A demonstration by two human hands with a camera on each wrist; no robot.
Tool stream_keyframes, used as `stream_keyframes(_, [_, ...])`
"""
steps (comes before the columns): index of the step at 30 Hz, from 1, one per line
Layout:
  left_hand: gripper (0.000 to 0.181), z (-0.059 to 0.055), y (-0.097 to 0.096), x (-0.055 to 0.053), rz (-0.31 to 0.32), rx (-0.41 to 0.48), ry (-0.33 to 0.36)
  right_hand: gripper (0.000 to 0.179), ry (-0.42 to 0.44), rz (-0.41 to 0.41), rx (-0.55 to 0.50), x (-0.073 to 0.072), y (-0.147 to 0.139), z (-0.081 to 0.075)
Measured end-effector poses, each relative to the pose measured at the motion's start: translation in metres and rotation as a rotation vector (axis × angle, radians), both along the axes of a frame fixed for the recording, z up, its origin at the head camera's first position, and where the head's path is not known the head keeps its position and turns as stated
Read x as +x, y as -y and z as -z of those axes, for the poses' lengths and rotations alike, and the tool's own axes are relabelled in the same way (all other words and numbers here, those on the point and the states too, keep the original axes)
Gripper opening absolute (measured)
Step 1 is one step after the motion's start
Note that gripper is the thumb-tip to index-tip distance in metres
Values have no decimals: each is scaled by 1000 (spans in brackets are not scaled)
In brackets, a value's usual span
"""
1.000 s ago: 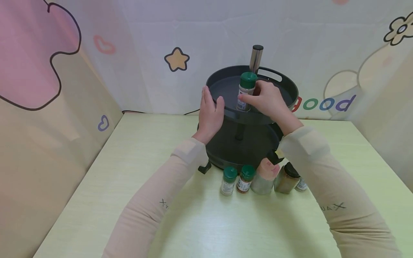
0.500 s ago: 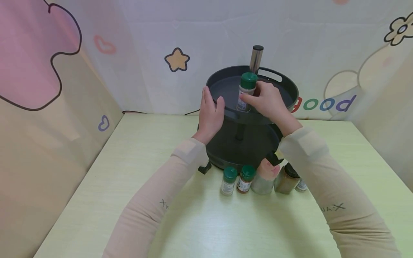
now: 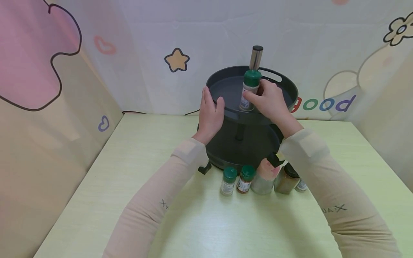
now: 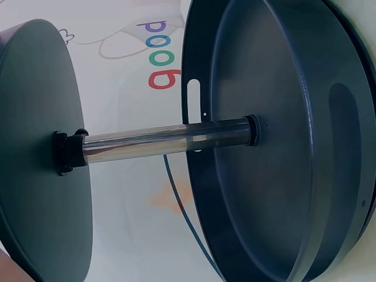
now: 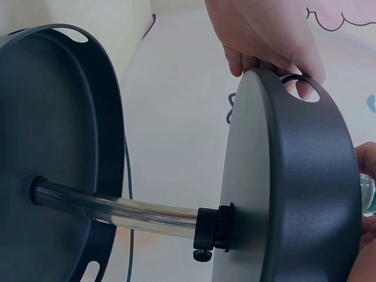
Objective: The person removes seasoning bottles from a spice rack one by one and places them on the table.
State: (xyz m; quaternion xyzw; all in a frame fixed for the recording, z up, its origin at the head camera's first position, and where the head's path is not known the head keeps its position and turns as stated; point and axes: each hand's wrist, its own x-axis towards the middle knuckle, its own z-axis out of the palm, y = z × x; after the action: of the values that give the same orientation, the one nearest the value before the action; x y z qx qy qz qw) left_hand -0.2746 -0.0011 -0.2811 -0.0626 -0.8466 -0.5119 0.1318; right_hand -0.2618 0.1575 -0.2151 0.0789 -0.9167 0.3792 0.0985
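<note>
A spice bottle (image 3: 250,86) with a green cap stands upright within the top tray (image 3: 222,86) of a black two-tier round rack. My right hand (image 3: 267,102) pinches it between thumb and fingers, just behind the front rim. Whether its base touches the tray floor I cannot tell. Against the tray's left side, my left hand (image 3: 211,116) rests with fingers pointing up and the thumb apart. The right wrist view catches the left hand (image 5: 270,35) by the tray's slot handle, and a sliver of the bottle (image 5: 369,194). The left wrist view shows the rack's pole (image 4: 170,141) between tiers.
Before the lower tray (image 3: 238,157) stand two green-capped spice bottles (image 3: 227,182) (image 3: 244,180), a pink-lidded jar (image 3: 262,182) and a black-lidded jar (image 3: 285,181). Another small container (image 3: 301,184) is partly behind my right sleeve. The metal pole top (image 3: 256,59) rises above the rack.
My right hand has shifted the spice bottle slightly right and back, closer to the pole top. The left hand and the rack have stayed where they were.
</note>
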Motion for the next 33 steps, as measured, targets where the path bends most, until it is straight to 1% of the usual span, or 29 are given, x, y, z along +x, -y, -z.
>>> stream_keyframes(7, [64,0,0,-1,9,8,-2,48,-28,18,-37,2,-1,0])
stream_keyframes(15, [64,0,0,-1,9,6,-5,46,-93,55,-71,4,-1,2])
stream_keyframes(28, [63,0,0,-1,8,6,-13,49,-116,81,-160,6,-2,3])
stream_keyframes(33, [63,1,0,-1,10,12,-11,47,-138,82,-193,5,-3,4])
